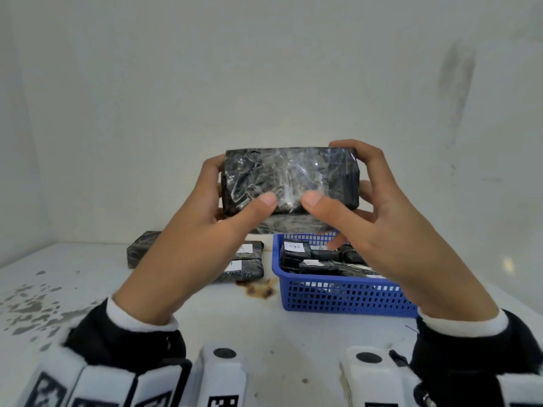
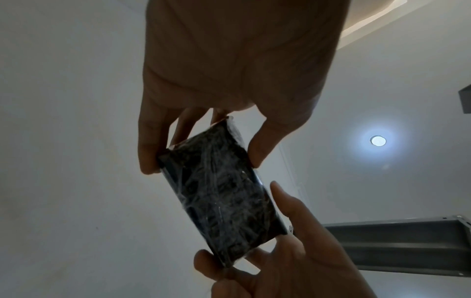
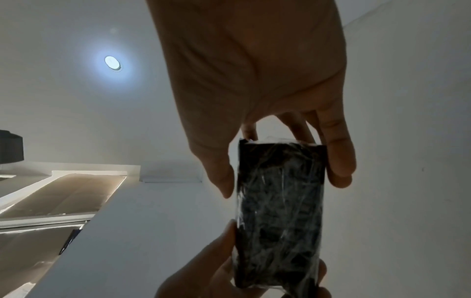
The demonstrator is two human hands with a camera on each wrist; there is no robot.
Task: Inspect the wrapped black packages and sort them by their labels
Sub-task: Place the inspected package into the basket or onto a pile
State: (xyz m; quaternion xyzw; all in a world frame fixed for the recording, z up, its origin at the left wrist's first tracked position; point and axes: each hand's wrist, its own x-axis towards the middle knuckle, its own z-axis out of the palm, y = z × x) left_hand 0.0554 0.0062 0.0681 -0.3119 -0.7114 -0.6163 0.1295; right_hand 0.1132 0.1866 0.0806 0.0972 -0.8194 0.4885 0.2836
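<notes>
Head view alone shows the blue basket [image 1: 338, 298] of labelled packages at 4 o'clock, while both wrist views only show the wrapped black package [image 1: 289, 180] held aloft at centre, left hand [image 1: 205, 227] and right hand [image 1: 379, 227] each curled round one end.

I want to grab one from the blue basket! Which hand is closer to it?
Right. The right hand holds the raised package just above the blue basket. The left hand grips the package's other end, off to the basket's left.
</notes>
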